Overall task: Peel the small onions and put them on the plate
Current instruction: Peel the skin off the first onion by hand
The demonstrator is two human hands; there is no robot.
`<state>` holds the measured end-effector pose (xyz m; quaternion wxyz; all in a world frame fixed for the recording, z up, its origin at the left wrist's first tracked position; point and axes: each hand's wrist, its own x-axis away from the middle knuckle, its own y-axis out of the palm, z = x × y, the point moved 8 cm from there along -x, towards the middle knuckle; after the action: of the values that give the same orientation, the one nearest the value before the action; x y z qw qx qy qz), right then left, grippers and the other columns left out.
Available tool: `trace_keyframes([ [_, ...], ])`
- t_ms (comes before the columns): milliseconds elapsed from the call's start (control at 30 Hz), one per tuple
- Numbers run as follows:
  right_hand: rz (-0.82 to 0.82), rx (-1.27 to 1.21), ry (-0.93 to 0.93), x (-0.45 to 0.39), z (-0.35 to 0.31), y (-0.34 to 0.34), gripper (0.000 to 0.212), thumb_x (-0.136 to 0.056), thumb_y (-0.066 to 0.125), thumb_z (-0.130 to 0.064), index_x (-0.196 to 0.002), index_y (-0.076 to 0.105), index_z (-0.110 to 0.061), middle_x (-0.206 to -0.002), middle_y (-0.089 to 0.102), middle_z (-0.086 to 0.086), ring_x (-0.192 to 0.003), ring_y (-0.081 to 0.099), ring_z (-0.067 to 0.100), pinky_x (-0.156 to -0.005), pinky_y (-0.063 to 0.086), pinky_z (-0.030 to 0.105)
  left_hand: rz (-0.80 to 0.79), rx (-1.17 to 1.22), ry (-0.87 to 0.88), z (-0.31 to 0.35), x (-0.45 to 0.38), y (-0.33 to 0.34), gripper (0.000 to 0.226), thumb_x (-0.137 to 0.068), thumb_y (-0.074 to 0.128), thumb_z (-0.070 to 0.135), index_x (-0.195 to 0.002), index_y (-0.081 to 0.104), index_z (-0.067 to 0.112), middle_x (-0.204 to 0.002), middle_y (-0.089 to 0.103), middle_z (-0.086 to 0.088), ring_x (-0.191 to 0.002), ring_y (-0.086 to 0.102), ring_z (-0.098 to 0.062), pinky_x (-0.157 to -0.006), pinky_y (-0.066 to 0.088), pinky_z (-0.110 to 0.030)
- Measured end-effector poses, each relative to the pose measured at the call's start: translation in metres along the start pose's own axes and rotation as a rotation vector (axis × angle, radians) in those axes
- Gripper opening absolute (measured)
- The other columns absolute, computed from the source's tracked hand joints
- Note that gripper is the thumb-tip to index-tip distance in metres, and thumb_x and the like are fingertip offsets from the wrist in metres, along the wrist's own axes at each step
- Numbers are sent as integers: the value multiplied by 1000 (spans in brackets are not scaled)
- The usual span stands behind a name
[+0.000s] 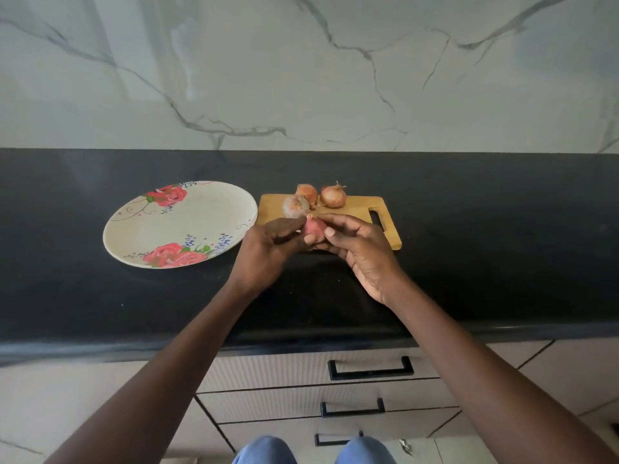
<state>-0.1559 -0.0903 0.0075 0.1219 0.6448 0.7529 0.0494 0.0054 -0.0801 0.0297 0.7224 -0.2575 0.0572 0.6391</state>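
Above the middle of a black counter (469, 262), two bare forearms reach forward from the bottom of the view and meet over the near-left part of a wooden cutting board (355, 209). The left hand (268, 249) and the right hand (361, 252) face each other, fingers curled, and together pinch one pinkish, partly peeled onion (314, 229) between their fingertips. The right thumb lies against the onion's right side; the left fingers cover its left side, so most of the onion is hidden and how much skin remains cannot be told.

Three unpeeled onions rest at the board's far-left part: a greyish-skinned onion (295, 206) nearest the hands, a brown onion (307, 193) behind it, and a second brown onion (333, 196) just to its right. The board's handle slot points toward the counter's right end, and the right hand covers part of its near edge.

Left of the board, just beside it, sits a round cream plate (160, 226) printed with red roses, holding nothing.

Behind the counter's far edge rises a white marble wall (301, 72) with grey veins. Below its near edge are pale drawers (284, 370) with black handles, and blue-trousered knees (268, 452), cut off by the frame.
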Motion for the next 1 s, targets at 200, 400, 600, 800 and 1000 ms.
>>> trace_keyframes([
  [200,20,139,-16,-1,2,-1,39,-89,67,3,-127,66,-6,-118,74,5,-115,68,15,-105,50,36,-5,18,-7,-3,-3,-1,27,-94,69,22,-120,73,15,-118,73,1,-112,67,-17,-96,55,-46],
  [400,94,120,-78,0,-2,-6,20,-89,71,-5,-107,77,-12,-106,76,12,-103,72,34,-104,51,51,-48,33,-66,-6,-1,8,55,-84,80,12,-136,62,10,-125,71,-1,-116,67,-10,-103,52,-31],
  [600,126,200,-163,12,-21,6,15,-88,70,5,-100,74,-2,-85,76,5,-71,75,22,-76,62,30,70,-182,-44,5,3,-1,48,-80,85,21,-125,69,15,-107,72,0,-99,68,-13,-89,56,-29],
  [800,170,321,-224,18,-27,9,8,-86,75,-2,-93,77,-5,-84,75,4,-79,72,14,-73,62,31,30,-325,-17,11,4,6,37,-79,86,21,-107,62,22,-91,65,11,-84,62,-7,-71,46,-13],
  [1000,175,360,-205,17,-23,6,8,-88,72,0,-95,75,1,-81,73,6,-73,70,7,-71,58,22,-3,-349,-43,9,3,8,42,-78,87,23,-107,58,23,-94,63,10,-88,61,-8,-76,50,-18],
])
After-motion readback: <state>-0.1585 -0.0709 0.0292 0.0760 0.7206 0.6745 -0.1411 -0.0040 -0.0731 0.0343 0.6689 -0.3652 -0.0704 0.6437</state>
